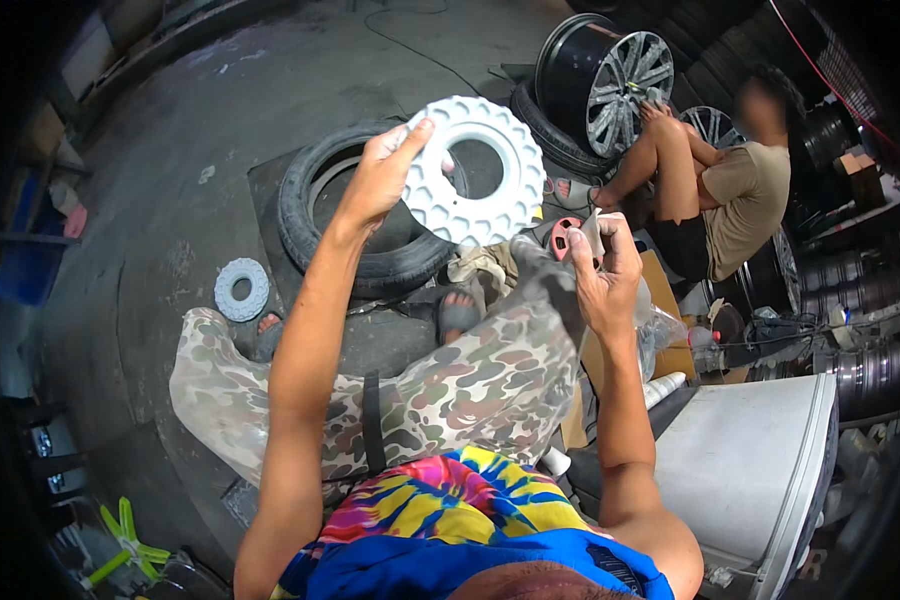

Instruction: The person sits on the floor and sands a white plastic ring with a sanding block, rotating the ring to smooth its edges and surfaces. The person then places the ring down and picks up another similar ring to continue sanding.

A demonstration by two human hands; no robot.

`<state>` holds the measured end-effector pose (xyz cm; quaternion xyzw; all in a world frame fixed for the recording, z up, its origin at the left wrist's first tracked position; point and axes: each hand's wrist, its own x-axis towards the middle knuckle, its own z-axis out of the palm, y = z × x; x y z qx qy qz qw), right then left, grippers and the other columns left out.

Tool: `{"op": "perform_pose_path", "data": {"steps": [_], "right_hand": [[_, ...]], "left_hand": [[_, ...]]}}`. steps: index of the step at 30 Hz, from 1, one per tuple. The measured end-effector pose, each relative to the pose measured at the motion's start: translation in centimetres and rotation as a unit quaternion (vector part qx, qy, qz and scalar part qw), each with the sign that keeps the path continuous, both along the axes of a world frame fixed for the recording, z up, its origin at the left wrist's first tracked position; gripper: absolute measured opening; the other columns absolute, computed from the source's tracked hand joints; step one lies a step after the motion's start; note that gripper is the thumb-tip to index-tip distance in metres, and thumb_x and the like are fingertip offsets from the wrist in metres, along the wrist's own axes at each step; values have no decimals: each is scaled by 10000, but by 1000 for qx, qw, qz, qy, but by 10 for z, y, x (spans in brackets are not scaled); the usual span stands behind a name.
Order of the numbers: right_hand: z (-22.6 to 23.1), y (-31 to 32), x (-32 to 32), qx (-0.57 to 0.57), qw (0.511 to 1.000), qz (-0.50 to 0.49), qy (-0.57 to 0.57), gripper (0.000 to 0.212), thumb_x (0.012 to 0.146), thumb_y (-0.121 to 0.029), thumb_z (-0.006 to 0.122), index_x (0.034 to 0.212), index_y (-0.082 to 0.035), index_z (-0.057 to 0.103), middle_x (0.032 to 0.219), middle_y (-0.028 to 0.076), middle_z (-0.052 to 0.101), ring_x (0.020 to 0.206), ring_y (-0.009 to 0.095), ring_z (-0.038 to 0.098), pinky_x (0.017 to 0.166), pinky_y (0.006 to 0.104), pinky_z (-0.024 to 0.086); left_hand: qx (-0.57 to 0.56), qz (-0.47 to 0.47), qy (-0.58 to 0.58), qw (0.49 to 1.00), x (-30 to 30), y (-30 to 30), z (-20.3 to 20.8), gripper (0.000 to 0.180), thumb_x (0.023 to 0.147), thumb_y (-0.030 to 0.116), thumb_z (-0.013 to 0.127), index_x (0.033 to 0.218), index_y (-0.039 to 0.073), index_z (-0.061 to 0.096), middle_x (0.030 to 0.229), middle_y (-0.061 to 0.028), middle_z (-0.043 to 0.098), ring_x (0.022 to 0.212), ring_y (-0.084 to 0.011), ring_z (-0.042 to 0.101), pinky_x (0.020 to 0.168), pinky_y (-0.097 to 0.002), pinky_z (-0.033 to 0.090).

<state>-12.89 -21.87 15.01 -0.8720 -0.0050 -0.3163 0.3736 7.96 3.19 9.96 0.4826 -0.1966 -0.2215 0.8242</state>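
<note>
My left hand [385,178] grips a pale grey ring [518,165] by its left edge, thumb on the front face. The ring has a notched outer rim, scalloped hollows around its face and a round hole in the middle. To the right of it, my right hand [610,275] pinches a small folded sheet [594,236], greyish and perhaps sandpaper, apart from the ring. A red round thing [564,238] shows just beside those fingers; whether they touch it I cannot tell. A smaller pale grey ring [241,289] of similar pattern rests at the left by my knee.
Beyond my feet lies a black tyre [305,215] on a dark mat. A person [745,190] sits at the right beside a large alloy wheel [625,85]. Near my right arm are a cardboard box [675,350] and a white bucket-like container [735,470]. A green star-shaped base [128,545] stands lower left.
</note>
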Motion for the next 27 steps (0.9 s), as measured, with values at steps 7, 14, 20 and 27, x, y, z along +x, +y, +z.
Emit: {"op": "perform_pose_path", "data": {"steps": [7, 14, 20, 27], "right_hand": [[-41, 9, -27, -61, 997, -39, 20, 239, 1034, -93, 820, 1229, -4, 715, 951, 58, 665, 762, 123, 587, 685, 311, 482], [-97, 57, -29, 20, 994, 33, 99, 219, 1006, -30, 780, 1215, 32, 789, 1006, 221, 696, 908, 426, 726, 805, 476, 567], [-119, 89, -28, 43, 990, 37, 129, 179, 1006, -19, 777, 1172, 44, 800, 986, 244, 686, 898, 469, 717, 784, 494, 568], [-121, 83, 18, 15, 995, -9, 94, 148, 1027, 3, 733, 1152, 49, 799, 966, 246, 681, 864, 466, 706, 769, 499, 556]], "left_hand": [[233, -231, 22, 944, -6, -17, 8, 507, 1184, 457, 628, 1354, -8, 737, 963, -84, 806, 795, -181, 820, 698, -323, 696], [442, -288, 51, 848, 5, -17, -21, 513, 1179, 498, 619, 1290, 26, 783, 895, -69, 775, 696, -139, 758, 631, -299, 659], [378, -228, 93, 893, -3, 15, -46, 532, 1210, 472, 553, 1284, -18, 746, 864, -57, 763, 674, -141, 749, 602, -304, 623], [386, -228, -26, 894, -4, -3, -51, 431, 1202, 341, 567, 1226, -51, 743, 793, -71, 756, 629, -161, 747, 583, -307, 577]]}}
